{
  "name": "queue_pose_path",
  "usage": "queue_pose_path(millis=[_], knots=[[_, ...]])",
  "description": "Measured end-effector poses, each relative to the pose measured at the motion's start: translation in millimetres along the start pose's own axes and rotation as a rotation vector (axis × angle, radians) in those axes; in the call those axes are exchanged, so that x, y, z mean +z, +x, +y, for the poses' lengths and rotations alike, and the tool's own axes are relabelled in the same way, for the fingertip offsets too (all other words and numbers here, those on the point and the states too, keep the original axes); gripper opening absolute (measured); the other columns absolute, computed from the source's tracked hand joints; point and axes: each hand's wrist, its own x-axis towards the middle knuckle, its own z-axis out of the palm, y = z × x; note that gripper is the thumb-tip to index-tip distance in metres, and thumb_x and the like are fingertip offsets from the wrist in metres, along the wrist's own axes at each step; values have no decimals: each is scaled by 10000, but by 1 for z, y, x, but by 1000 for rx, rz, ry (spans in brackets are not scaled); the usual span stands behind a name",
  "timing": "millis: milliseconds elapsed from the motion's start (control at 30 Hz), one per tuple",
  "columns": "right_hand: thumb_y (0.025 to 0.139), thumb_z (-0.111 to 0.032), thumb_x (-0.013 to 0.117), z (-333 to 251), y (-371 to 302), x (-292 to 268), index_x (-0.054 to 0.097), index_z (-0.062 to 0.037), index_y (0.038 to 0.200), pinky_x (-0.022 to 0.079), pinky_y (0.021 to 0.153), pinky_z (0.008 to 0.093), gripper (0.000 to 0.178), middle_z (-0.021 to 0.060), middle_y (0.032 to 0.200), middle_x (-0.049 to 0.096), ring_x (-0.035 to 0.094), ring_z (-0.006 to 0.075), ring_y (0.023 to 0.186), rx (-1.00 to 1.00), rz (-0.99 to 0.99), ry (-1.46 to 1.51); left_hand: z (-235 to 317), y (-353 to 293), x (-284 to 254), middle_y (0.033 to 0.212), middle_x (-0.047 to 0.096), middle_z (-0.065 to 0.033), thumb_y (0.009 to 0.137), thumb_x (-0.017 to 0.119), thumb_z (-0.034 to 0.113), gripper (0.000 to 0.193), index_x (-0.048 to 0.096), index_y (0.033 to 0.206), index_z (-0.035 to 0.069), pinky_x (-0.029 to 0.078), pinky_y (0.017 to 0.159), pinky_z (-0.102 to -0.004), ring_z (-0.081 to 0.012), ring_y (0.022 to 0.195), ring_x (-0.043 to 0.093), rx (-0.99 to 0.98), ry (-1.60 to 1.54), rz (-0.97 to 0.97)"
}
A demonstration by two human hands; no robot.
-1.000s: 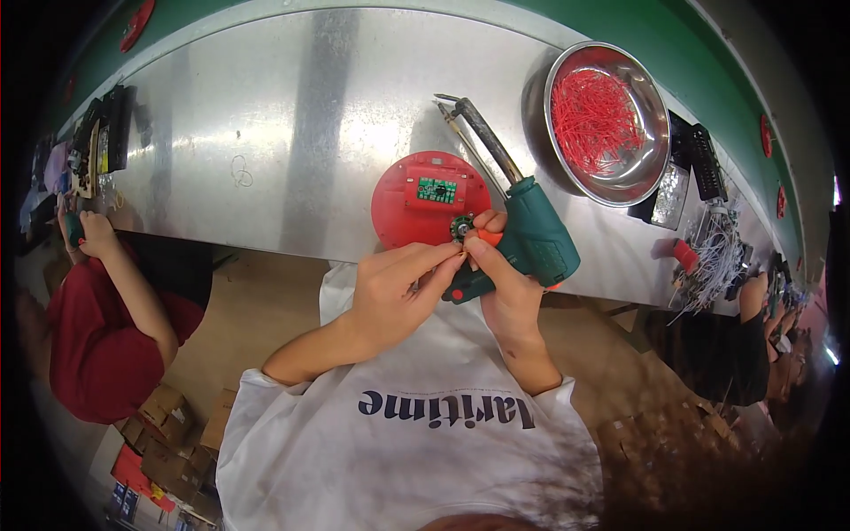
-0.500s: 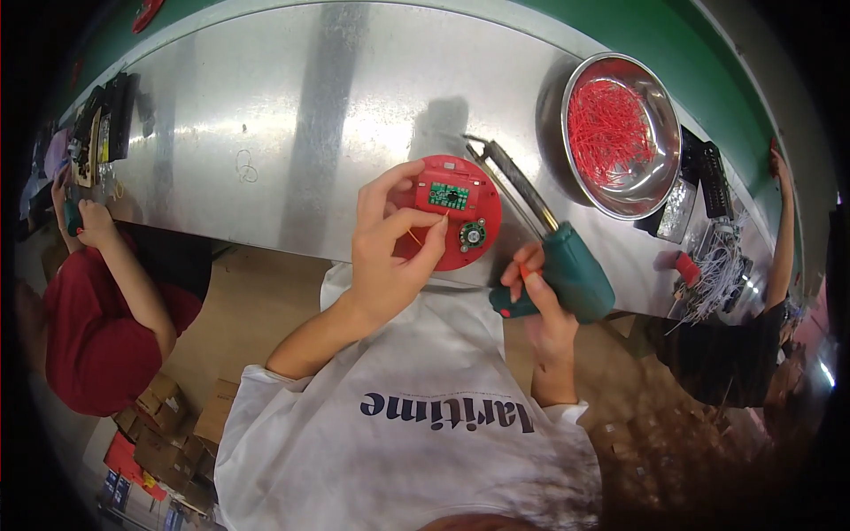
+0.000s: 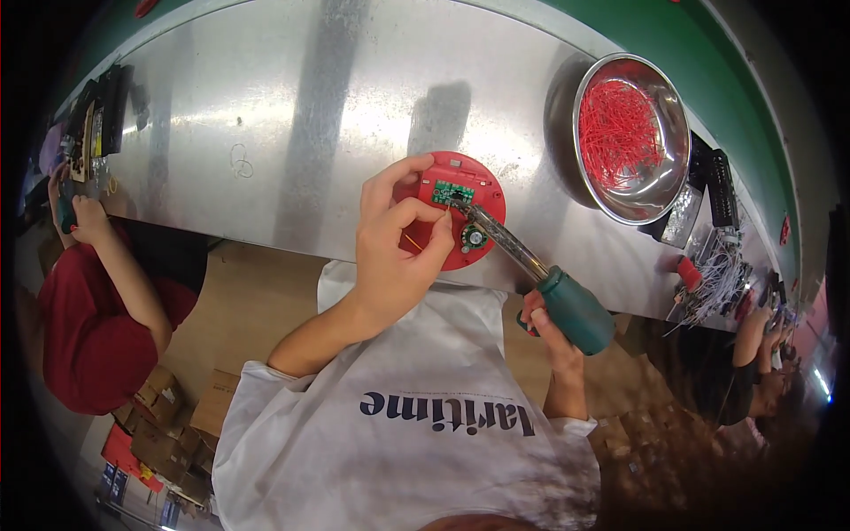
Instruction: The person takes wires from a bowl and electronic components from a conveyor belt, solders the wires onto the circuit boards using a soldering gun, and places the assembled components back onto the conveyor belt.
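A round red plastic housing (image 3: 490, 190) lies at the table's near edge, carrying a small green circuit board (image 3: 443, 192) and a round component (image 3: 474, 237). My left hand (image 3: 390, 243) reaches over its left side. Its thumb and index finger pinch a thin wire (image 3: 413, 241) beside the board, while other fingers steady the housing's upper left rim. In my right hand (image 3: 560, 343) is a green-handled soldering iron (image 3: 574, 308), gripped at the handle. The iron's tip meets the board's lower edge near the pinched wire end; exact contact is too small to make out.
A steel bowl (image 3: 676, 164) of red wires (image 3: 618, 133) stands on the metal table (image 3: 266, 115) at right. Past it lie a bundle of white wires (image 3: 708, 283) and black parts. Co-workers sit on both sides, one in a red shirt (image 3: 97, 327) at left. Cardboard boxes (image 3: 168, 442) are below left.
My right hand has swung the soldering iron's tip down and in, from above the housing onto the circuit board. My left hand keeps its pinch. The right co-worker's arm has come back from the table's far side.
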Motion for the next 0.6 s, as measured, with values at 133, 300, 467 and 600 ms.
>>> queue_pose_path(millis=[133, 300, 467, 600], knots=[[708, -5, 695, 4, -1, -3, 648, 26, 850, 467, 613, 290, 154, 101, 784, 613, 585, 183, 666, -9, -11, -32, 1, 0, 0, 1320, 544, -136, 769, 693, -29, 74, 641, 792, 17, 424, 954, -353, -243, 1114, 522, -4, 8, -7], [699, -6, 705, -2, 2, 1, 646, 24, 848, 451, 592, 298, 163, 104, 763, 609, 570, 196, 639, -10, 20, -45, 0, 1, 0, 1307, 554, -125, 765, 696, -27, 72, 649, 794, 20, 420, 955, -349, -235, 1110, 520, -10, -1, 1], [667, 6, 713, -1, 3, 2, 642, 18, 836, 430, 562, 315, 184, 107, 722, 593, 548, 233, 609, -60, 46, -152, 1, 2, -1, 1302, 556, -122, 764, 694, -27, 68, 654, 792, 20, 420, 955, -347, -231, 1104, 519, -15, 7, 0], [638, 18, 714, -1, 3, 3, 639, 12, 826, 414, 540, 329, 202, 113, 703, 582, 529, 258, 586, -82, 57, -206, 2, 2, 0, 1297, 557, -119, 762, 691, -29, 66, 655, 793, 17, 419, 957, -346, -227, 1102, 518, -21, -4, 1]])
